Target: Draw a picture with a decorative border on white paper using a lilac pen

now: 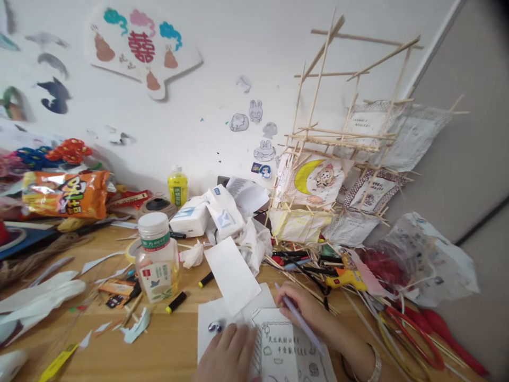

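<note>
My right hand [304,305] grips a slim lavender pen [308,330]. Its thin tip points up and left, onto white paper above a drawn sheet [280,366]. Black handwritten characters, small doodles and a patterned border cover that sheet. To the left, my left hand [228,354] lies flat with its fingers stretched out over the paper's left side, slightly smeared by motion. Just above it, a small dark shiny object [215,327] rests on the white paper underneath [204,313]. A blank white card [233,273] overlaps the upper part of these papers.
Left of the papers stands a white-capped plastic jar [157,265], with black-and-yellow caps [176,303] close by. A stick frame [314,132] with drawn panels rises behind. A yellow glue gun [345,279] and red-handled scissors [413,339] lie right. Tissue packs [191,216] sit at the back.
</note>
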`<move>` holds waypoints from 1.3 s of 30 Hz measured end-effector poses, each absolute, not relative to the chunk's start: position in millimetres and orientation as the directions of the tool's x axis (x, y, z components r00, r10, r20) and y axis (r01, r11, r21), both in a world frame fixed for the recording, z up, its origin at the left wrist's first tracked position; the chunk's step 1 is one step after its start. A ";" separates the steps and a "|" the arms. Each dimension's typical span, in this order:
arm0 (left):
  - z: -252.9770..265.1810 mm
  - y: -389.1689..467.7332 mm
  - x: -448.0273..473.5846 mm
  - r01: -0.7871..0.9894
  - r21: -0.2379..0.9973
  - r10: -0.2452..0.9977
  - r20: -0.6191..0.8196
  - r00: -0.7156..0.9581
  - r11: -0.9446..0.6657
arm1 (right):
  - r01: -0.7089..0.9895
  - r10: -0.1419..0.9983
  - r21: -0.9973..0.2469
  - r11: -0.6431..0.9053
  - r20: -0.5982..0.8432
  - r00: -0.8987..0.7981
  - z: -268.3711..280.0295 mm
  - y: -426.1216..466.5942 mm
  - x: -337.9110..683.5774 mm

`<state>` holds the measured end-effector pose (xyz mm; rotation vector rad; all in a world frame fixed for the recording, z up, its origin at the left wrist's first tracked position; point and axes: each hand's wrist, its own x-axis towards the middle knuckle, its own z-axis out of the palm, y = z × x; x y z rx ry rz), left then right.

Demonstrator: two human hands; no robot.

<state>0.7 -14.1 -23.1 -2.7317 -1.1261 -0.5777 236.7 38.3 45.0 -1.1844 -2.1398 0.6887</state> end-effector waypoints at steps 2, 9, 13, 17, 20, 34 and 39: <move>-19.5 -10.1 -1.8 0.700 0.128 0.665 0.469 0.581 -0.703 | 0.524 0.896 -0.734 0.432 0.284 -0.341 43.4 37.6 238.0; -38.5 13.6 5.4 0.365 0.809 0.841 0.267 0.470 -0.461 | 0.307 0.922 -0.877 0.370 0.388 -0.003 59.3 30.2 237.3; -16.2 22.7 2.8 0.266 0.883 0.876 0.260 0.405 -0.386 | 0.322 0.936 -0.887 0.330 0.352 0.011 64.2 28.5 238.2; 11.4 17.6 -6.0 0.476 0.657 0.810 0.437 0.391 -0.584 | 0.410 0.944 -0.866 0.285 0.328 0.039 36.3 32.8 244.6; -4.8 13.2 -4.0 0.519 0.274 0.561 0.624 0.545 -0.810 | 0.442 0.942 -0.862 0.247 0.321 0.099 8.9 26.5 245.0; -51.9 5.0 4.5 0.566 -0.272 0.325 0.597 0.734 -0.778 | 0.094 0.986 -0.981 0.169 0.167 -0.029 -9.9 -19.5 197.7; -26.1 -8.1 3.3 0.553 -0.252 0.407 0.455 0.792 -0.794 | 0.021 0.970 -0.970 0.243 0.243 0.001 -22.2 -16.4 187.8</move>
